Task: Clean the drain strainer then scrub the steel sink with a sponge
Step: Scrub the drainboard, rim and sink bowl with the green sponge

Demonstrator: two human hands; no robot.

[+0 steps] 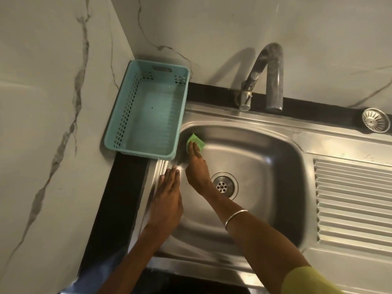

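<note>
my right hand presses the green sponge into the sink's back-left corner, fingers flat on it. left hand rests open on the left rim, and the drain strainer sits on the counter's back right.

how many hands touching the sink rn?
2. Left hand lies flat on the sink's left rim; right hand presses the green sponge against the basin's back-left corner. Neither is hidden.
</note>
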